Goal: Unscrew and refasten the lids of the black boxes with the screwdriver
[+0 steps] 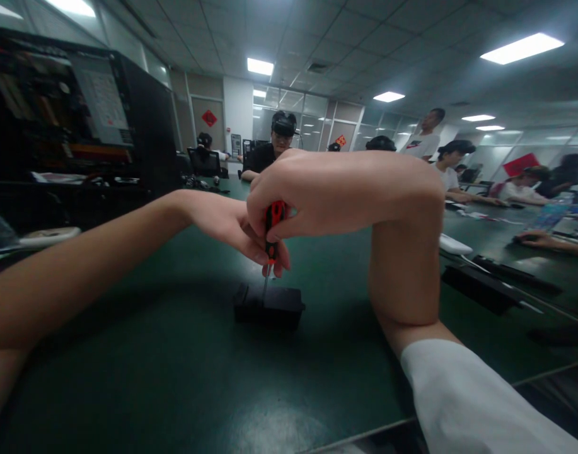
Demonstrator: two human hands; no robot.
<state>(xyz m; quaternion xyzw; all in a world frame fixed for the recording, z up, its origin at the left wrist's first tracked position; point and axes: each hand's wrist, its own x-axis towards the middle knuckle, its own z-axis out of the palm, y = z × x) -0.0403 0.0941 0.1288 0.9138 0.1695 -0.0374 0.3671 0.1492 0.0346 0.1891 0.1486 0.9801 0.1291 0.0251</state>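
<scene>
My right hand [307,192] is wrapped round the top of a red-and-black screwdriver [272,251], its wrist bent sharply above the table. The tool stands nearly upright, its thin shaft leading down to a small black box-shaped part [274,308] on the green table. Lower down, my left hand [232,227] closes round the bottom of the handle; some of its fingers are hidden behind the tool. The shaft's tip meets the top of the black part, but what it touches there is too dark to make out.
An open computer case [147,120] stands at the left. On the right lie black bar-shaped parts [482,287], a white device with a cable [455,244] and a clear bottle [551,211]. A person [265,151] sits opposite; a co-worker's hand [537,238] is at the right.
</scene>
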